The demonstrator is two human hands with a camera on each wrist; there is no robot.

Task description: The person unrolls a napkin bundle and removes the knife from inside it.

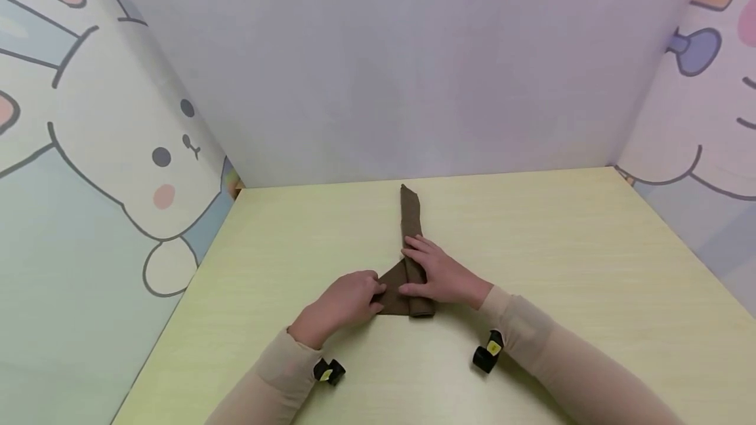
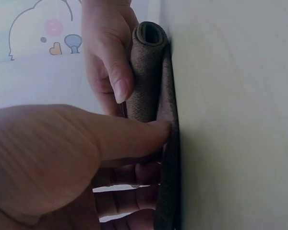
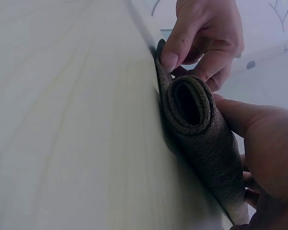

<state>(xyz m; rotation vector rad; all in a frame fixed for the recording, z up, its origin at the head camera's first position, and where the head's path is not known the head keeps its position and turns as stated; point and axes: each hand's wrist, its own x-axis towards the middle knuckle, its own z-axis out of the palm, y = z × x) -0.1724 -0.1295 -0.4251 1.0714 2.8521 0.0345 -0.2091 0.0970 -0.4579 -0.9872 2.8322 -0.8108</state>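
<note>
Toward the far edge of the table (image 1: 561, 248), a brown cloth roll (image 1: 411, 212) is pointing; the left hand (image 1: 345, 300) is pinching its flap (image 1: 394, 297), the right hand (image 1: 444, 277) lying spread atop, uneven tugging risking skew.

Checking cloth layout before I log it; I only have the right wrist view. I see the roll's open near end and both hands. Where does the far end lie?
Observer: In the head view, the brown roll reaches past the right hand, its far end close to the back edge of the table.
Operator: Copy. I get the rest nearly edge-on. Outline?
Observer: From above, the flat flap looks roughly triangular where it shows.
Operator: Any gear on the other arm?
Observer: Yes, a black device sits by the left sleeve.
</note>
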